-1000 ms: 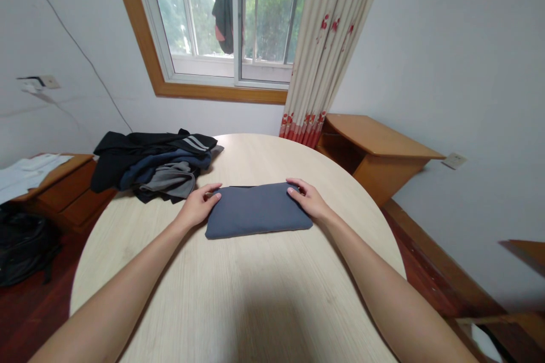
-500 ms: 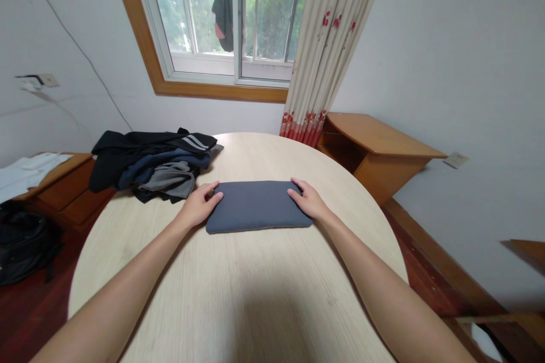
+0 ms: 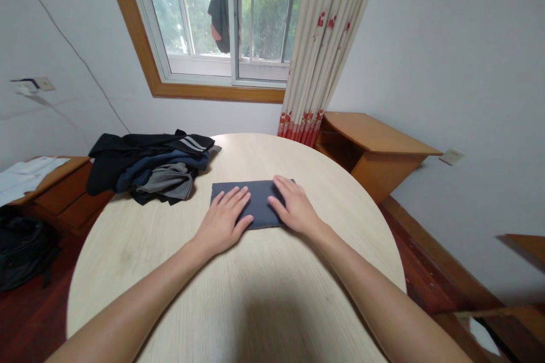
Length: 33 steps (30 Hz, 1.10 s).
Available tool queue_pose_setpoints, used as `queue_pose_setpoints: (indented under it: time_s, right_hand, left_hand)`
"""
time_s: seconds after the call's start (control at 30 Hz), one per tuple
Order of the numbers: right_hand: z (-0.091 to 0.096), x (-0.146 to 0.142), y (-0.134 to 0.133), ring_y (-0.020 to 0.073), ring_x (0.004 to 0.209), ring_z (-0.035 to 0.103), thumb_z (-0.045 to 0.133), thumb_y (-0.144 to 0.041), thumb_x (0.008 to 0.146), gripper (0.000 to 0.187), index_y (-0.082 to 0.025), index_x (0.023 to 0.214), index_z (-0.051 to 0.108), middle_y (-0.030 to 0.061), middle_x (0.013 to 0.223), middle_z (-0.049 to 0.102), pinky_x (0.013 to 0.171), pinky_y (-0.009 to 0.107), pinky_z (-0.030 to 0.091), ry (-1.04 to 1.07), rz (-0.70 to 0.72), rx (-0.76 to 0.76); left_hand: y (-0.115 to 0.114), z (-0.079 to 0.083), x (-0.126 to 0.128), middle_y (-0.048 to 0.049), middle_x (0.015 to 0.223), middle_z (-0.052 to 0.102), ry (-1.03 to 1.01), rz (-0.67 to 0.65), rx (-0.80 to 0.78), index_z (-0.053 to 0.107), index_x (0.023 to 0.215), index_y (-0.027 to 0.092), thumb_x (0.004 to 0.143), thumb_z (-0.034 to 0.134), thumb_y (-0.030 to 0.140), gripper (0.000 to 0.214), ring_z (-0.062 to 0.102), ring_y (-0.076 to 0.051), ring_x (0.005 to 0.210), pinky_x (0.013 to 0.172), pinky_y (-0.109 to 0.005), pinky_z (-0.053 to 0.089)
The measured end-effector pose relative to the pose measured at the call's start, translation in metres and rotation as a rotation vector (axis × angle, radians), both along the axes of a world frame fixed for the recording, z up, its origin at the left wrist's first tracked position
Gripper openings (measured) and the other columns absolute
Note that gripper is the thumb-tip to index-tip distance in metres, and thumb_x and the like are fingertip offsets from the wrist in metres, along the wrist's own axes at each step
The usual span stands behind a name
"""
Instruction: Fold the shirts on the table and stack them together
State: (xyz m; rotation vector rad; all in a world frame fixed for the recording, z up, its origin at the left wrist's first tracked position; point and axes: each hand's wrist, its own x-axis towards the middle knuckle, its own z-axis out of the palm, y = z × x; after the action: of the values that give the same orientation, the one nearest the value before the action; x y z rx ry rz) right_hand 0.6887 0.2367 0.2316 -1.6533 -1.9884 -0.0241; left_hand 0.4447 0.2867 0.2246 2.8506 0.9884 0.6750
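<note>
"Your left hand (image 3: 225,222) has slid inward over the folded dark-blue cloth (image 3: 260,204)?"
"Yes; in the head view it lies on top, fingers loosely spread, clasping nothing. My right hand (image 3: 296,208) rests open over the other end."
"Readable writing?"
"Cut-off white sheets (image 3: 29,174), too far to read."
"Cloth?"
"Flat on the table (image 3: 187,306), near-left corner and right end mostly hidden by my hands."

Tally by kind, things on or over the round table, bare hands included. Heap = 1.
Hands: 2 (left hand, right hand)
Folded dark-blue cloth: 1
Heap of clothes: 1 (separate garments can't be counted reliably)
Total: 4
</note>
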Motion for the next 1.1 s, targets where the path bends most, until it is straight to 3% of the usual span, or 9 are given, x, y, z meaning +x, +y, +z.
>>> queue_pose_setpoints:
  time_s: [0.13, 0.37, 0.6, 0.73, 0.83, 0.93, 1.0, 1.1]
  right_hand:
    - [-0.004, -0.031, -0.007, 0.0268, 0.149, 0.029, 0.038, -0.047, 0.101, 0.059, -0.018, 0.152, 0.041, 0.0112, 0.159, 0.036, 0.122, 0.052, 0.018, -0.144, 0.159, -0.142]
    - [-0.016, -0.012, 0.007, 0.0281, 0.15, 0.027, 0.035, -0.053, 0.101, 0.064, -0.013, 0.151, 0.043, 0.014, 0.158, 0.036, 0.122, 0.053, 0.016, -0.185, 0.038, -0.216]
    - [-0.017, 0.008, 0.014, 0.0301, 0.151, 0.021, 0.039, -0.06, 0.098, 0.069, -0.018, 0.153, 0.04, 0.0104, 0.162, 0.029, 0.121, 0.055, 0.016, -0.103, -0.06, -0.269]
    - [-0.023, 0.026, 0.02, 0.0314, 0.15, 0.024, 0.04, -0.058, 0.098, 0.069, -0.02, 0.155, 0.035, 0.0115, 0.162, 0.028, 0.119, 0.057, 0.021, -0.027, -0.149, -0.31]
    - [-0.022, 0.04, 0.02, 0.0317, 0.146, 0.034, 0.043, -0.051, 0.098, 0.063, -0.017, 0.152, 0.041, 0.0135, 0.159, 0.036, 0.117, 0.055, 0.025, -0.025, -0.195, -0.313]
    - [-0.012, 0.05, 0.013, 0.0332, 0.133, 0.05, 0.046, -0.045, 0.096, 0.054, -0.014, 0.14, 0.056, 0.0163, 0.146, 0.053, 0.112, 0.05, 0.035, -0.087, -0.185, -0.282]
    - [-0.002, 0.05, 0.006, 0.0341, 0.122, 0.059, 0.046, -0.044, 0.096, 0.048, -0.014, 0.127, 0.067, 0.0172, 0.133, 0.064, 0.106, 0.049, 0.041, -0.125, -0.19, -0.269]
    - [0.009, 0.034, -0.003, 0.0341, 0.125, 0.057, 0.047, -0.047, 0.096, 0.048, -0.014, 0.123, 0.069, 0.0176, 0.134, 0.063, 0.109, 0.049, 0.038, -0.131, -0.166, -0.182]
  left_hand:
    - [-0.004, -0.012, 0.01, -0.0091, 0.158, 0.038, 0.129, -0.023, -0.039, 0.043, 0.151, 0.021, 0.102, 0.032, 0.046, 0.056, 0.029, -0.029, 0.149, 0.121, -0.056, 0.019]
    - [0.012, -0.017, 0.004, -0.0101, 0.16, 0.034, 0.17, 0.1, -0.101, 0.041, 0.152, 0.019, 0.101, 0.033, 0.045, 0.058, 0.026, -0.03, 0.15, 0.12, -0.055, 0.021]
    - [0.037, -0.018, -0.01, -0.0099, 0.164, 0.022, 0.139, 0.279, -0.238, 0.04, 0.153, 0.024, 0.094, 0.041, 0.065, 0.072, 0.02, -0.039, 0.15, 0.116, -0.06, 0.024]
    - [0.047, -0.019, -0.019, -0.0113, 0.16, 0.034, 0.095, 0.263, -0.249, 0.046, 0.15, 0.025, 0.096, 0.038, 0.06, 0.065, 0.031, -0.037, 0.147, 0.116, -0.054, 0.028]
    - [0.047, -0.009, -0.025, -0.0118, 0.149, 0.051, 0.027, 0.202, -0.23, 0.055, 0.143, 0.023, 0.093, 0.044, 0.06, 0.063, 0.046, -0.035, 0.136, 0.112, -0.05, 0.034]
    - [0.038, 0.01, -0.028, -0.0123, 0.121, 0.07, -0.042, 0.155, -0.285, 0.071, 0.122, 0.019, 0.088, 0.05, 0.065, 0.061, 0.061, -0.033, 0.111, 0.099, -0.045, 0.045]
    - [0.028, 0.02, -0.026, -0.0115, 0.101, 0.075, -0.05, 0.166, -0.315, 0.078, 0.102, 0.019, 0.086, 0.053, 0.066, 0.056, 0.065, -0.031, 0.096, 0.092, -0.044, 0.047]
    - [0.01, 0.025, -0.013, -0.0118, 0.103, 0.074, -0.09, 0.16, -0.182, 0.077, 0.099, 0.02, 0.087, 0.055, 0.063, 0.05, 0.063, -0.032, 0.101, 0.096, -0.047, 0.044]
